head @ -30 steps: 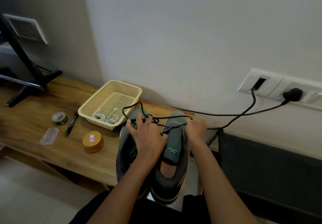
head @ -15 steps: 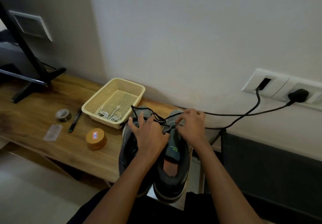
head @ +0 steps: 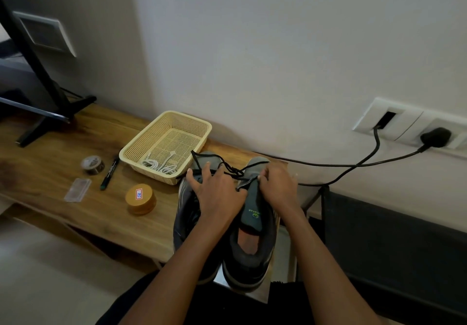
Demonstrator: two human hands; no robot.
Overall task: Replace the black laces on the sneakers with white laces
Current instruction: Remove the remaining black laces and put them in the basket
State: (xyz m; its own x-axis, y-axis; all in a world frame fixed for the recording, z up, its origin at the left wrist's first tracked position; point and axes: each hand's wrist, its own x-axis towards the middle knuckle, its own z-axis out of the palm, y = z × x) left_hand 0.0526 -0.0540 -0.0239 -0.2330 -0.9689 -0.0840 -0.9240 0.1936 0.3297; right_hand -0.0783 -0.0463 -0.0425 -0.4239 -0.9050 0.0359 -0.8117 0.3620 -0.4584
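Two grey sneakers stand side by side at the near right end of the wooden table, toes toward the wall. My left hand [head: 216, 193] lies on the left sneaker [head: 185, 213], fingers spread over its laced part. My right hand [head: 276, 188] pinches the black lace [head: 228, 169] at the front of the right sneaker [head: 252, 238]. A loose loop of that lace arcs over the left toe. White laces [head: 159, 165] lie coiled in the cream basket [head: 199, 135] just behind the shoes.
On the wooden table [head: 63, 168] to the left sit a round orange tin [head: 140, 199], a black marker [head: 109, 174], a tape roll [head: 92, 164] and a small clear packet [head: 77, 189]. A black stand [head: 45, 112] occupies the far left. Black cables [head: 353, 165] run to wall sockets [head: 409, 125].
My right hand moved from the right sneaker's outer side inward to the lace near its toe. The lace loop shifted a little. My left hand stayed on the left sneaker.
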